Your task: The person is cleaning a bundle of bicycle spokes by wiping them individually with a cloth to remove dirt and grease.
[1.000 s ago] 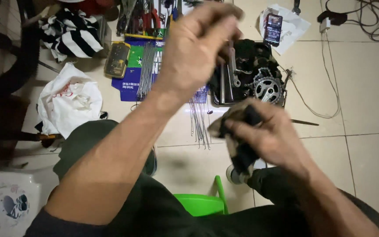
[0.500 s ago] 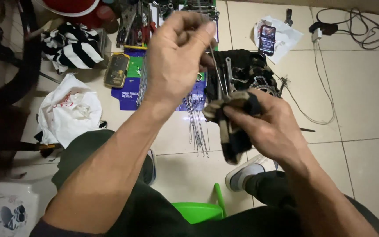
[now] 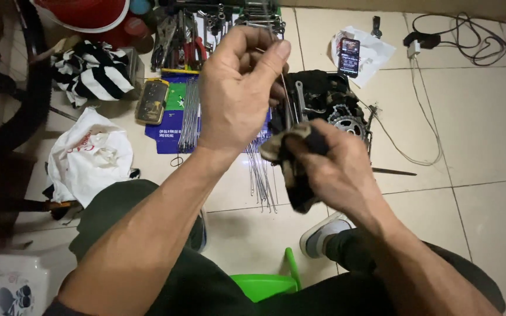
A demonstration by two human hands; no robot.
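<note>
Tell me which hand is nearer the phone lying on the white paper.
Right. The right hand, wrapping a dark rag around a thin spoke, sits just below and left of the phone. The left hand pinches the spoke's upper end farther left.

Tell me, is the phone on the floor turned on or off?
On. The phone lies face up on white paper, and its screen glows with colours.

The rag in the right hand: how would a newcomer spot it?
Start at the toothed sprocket on the tiled floor; just below it is the right hand. The rag it grips is dark, grimy and crumpled, wrapped around a thin spoke, unlike the striped cloth far left.
</note>
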